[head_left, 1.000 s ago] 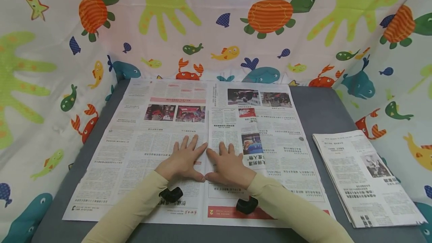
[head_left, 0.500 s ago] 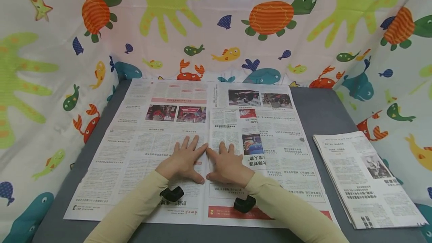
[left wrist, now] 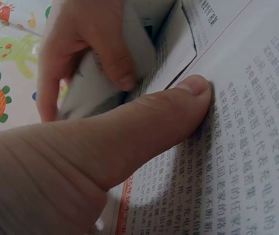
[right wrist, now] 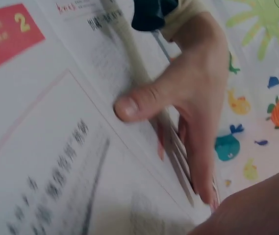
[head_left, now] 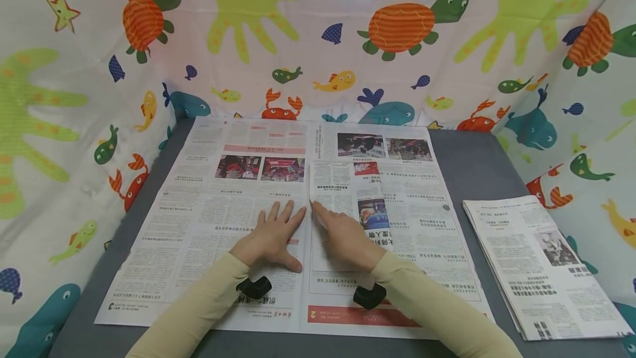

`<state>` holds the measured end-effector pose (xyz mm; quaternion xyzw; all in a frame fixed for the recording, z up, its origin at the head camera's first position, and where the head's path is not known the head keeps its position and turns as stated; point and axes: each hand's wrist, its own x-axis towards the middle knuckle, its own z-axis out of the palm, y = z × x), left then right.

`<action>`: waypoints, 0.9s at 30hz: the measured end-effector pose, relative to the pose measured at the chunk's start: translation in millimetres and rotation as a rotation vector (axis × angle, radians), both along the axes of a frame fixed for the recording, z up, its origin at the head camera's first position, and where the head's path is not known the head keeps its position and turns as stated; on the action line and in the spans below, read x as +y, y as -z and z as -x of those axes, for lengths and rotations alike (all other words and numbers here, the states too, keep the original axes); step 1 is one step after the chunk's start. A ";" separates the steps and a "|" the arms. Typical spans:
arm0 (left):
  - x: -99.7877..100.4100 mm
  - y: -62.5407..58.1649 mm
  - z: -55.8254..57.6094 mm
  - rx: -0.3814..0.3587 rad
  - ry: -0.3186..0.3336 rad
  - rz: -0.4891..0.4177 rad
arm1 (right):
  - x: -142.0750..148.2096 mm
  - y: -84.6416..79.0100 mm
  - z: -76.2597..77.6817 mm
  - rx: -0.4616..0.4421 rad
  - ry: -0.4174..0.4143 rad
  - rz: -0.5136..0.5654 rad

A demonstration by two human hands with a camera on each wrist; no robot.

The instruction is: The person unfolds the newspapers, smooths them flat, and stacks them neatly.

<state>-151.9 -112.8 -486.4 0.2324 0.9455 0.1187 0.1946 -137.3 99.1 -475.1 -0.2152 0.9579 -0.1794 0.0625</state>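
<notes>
A newspaper [head_left: 164, 258] lies spread open, its centre fold running away from the person. On its right page is a smaller newspaper piece [head_left: 332, 178], its left edge along the fold. The left hand [head_left: 270, 233] rests with fingers spread on the left page, thumb beside the fold. Turned on its side, the right hand [head_left: 350, 239] has its fingers at the left edge of the smaller piece. In the left wrist view, the right hand [left wrist: 92, 44] holds a lifted, blurred part of the paper [left wrist: 92, 88] between thumb and fingers. The left thumb [left wrist: 193, 88] presses the page beside it.
A folded newspaper stack [head_left: 541, 275] lies on the grey table [head_left: 462, 162], right of the spread pages. A white curtain [head_left: 298, 15] printed with sea animals stands behind and along both sides. Black wrist mounts [head_left: 370, 295] sit under both wrists.
The right hand has turned from lying flat onto its side and shifted slightly right, its fingers now at the smaller piece's edge. The left hand stays in place.
</notes>
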 end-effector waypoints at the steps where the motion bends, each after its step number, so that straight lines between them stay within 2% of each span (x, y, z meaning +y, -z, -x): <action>1: 0.4 0.3 0.1 -0.001 -0.001 0.002 | 2.9 -0.8 1.3 -0.005 0.025 0.031; 8: 0.5 0.7 -0.3 -0.020 0.002 -0.016 | 32.4 -20.2 3.4 -0.011 0.191 0.294; 13: 0.5 -0.6 0.2 -0.029 0.018 -0.016 | 70.0 -37.2 4.5 -0.077 0.360 0.530; 16: 1.4 0.3 0.8 -0.026 0.028 -0.009 | 96.5 -46.8 2.1 -0.095 0.456 0.632; 19: 2.0 1.3 1.1 -0.022 0.031 -0.014 | 123.4 -52.5 -4.0 -0.064 0.528 0.681; 22: 2.2 1.0 0.6 -0.024 0.032 -0.019 | 148.8 -51.5 -11.4 -0.017 0.591 0.723; 27: 1.3 -1.8 -1.5 -0.019 0.018 -0.038 | 182.7 -38.5 -21.7 0.007 0.713 0.737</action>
